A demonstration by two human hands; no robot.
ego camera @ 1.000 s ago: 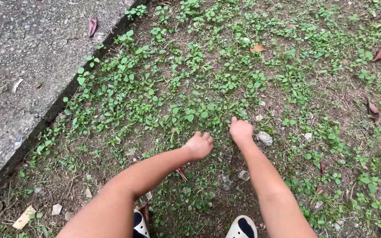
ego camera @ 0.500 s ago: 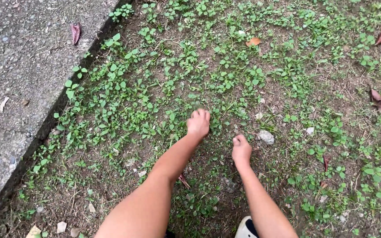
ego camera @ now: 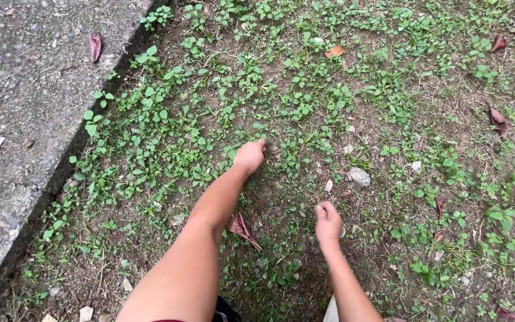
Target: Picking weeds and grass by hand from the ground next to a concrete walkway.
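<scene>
My left hand (ego camera: 250, 156) reaches forward and low into a patch of small green weeds (ego camera: 281, 156). Its fingers are curled down at the base of the plants, closed on a few stems. My right hand (ego camera: 328, 220) is drawn back nearer to me, closed in a loose fist just above bare soil; nothing shows in it. A dry reddish leaf (ego camera: 242, 228) lies on the ground between my two forearms.
A grey concrete pavement (ego camera: 19, 89) runs along the left, its dark edge (ego camera: 61, 173) bordering the soil. A pale grey stone (ego camera: 359, 176) lies right of my left hand. Weeds (ego camera: 168, 119) and fallen leaves (ego camera: 497, 118) cover the ground.
My left hand moved forward from beside the right hand into the weeds and curled shut there. My right hand pulled back toward me, staying closed. The view shifted slightly.
</scene>
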